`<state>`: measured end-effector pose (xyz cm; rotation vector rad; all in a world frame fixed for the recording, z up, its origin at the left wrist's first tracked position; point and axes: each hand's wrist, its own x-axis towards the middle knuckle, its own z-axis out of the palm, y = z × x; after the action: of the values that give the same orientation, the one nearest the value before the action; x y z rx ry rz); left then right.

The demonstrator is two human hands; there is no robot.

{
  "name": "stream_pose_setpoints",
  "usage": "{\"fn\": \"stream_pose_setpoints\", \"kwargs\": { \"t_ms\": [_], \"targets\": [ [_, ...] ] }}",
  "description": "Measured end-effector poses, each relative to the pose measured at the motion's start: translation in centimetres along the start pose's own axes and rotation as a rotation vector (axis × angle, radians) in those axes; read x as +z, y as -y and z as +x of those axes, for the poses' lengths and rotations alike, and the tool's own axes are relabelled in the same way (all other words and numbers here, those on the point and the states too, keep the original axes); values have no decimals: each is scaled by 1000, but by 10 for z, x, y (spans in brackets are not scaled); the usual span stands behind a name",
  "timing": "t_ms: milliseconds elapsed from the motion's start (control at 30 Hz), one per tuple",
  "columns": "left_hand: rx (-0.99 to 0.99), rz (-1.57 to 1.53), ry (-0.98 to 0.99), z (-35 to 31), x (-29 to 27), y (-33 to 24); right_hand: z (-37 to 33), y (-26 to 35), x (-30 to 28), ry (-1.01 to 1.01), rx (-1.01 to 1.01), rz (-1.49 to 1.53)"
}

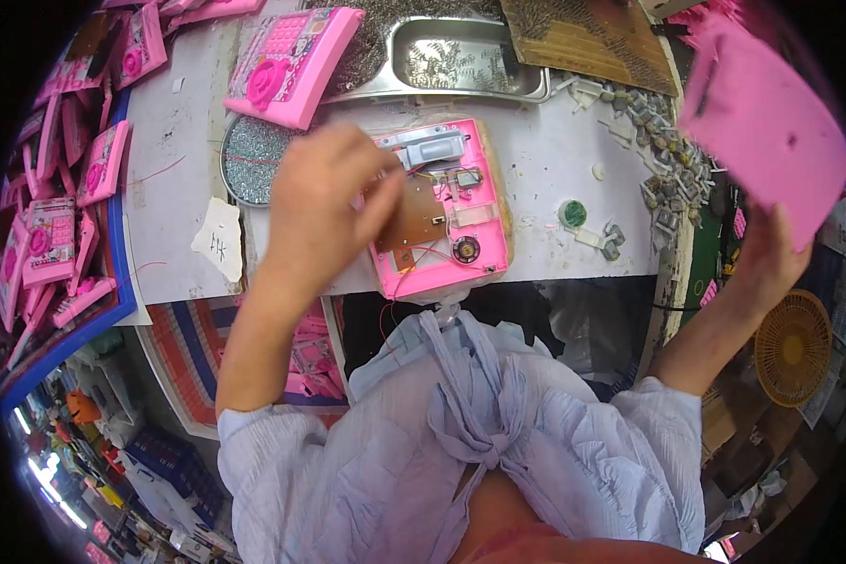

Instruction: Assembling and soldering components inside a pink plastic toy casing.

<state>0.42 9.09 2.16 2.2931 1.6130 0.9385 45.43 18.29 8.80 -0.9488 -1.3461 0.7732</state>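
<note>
**Two hands, well apart: right hand (775, 258) clamped on pink panel (771, 127), left hand (324, 183) over open pink housing (442, 281)**

Largest first. Desk (174, 132): flat, white, scuffed covering. Blue-edged bin (119, 240) at left, heaped with moulded pink plastic units. Steel tray (470, 92) at the back: shiny, rounded corners, loose small metal parts inside. Brown cardboard sheet (545, 47) beside it, more metal bits strewn on top. Closed pink unit (296, 70): boxy, raised ring and button grid, tilted, overlaps the round dish (244, 201) of fine grey metal bits in view. Pink panel: thin, roughly rectangular, a slot near one edge, slightly blurred.

Open pink housing: shallow rectangular shell on the desk, right in front of the torso, interior up. Inside: flat matte brown board (414, 218), smooth grey block (432, 150), round dark speaker (465, 249), thin loose wires. Small green disc (571, 213) further right on the desk.

Pose: right arm stretched out to the side, hand gripping the panel's lower edge, panel raised clear of the desk. Left forearm angles up from below, wrist bent inward, fingers curled over the board's left side. Motion blur there; can't tell if they pinch anything.
</note>
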Motion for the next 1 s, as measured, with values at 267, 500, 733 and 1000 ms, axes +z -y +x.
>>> {"fn": "stream_pose_setpoints", "kwargs": {
  "t_ms": [267, 500, 733, 1000],
  "targets": [
    [-91, 269, 146, -14, 55, -34, -61, -6, 66, 118, 180, 220],
    [-235, 116, -35, -17, 38, -18, -71, -1, 71, 156, 144, 206],
    [-176, 102, -4, -19, 34, 2, -79, -15, 77, 275, 120, 282],
    [-512, -1219, -30, -16, 41, -65, -118, -16, 161, 400, 114, 273]
  ]
}}
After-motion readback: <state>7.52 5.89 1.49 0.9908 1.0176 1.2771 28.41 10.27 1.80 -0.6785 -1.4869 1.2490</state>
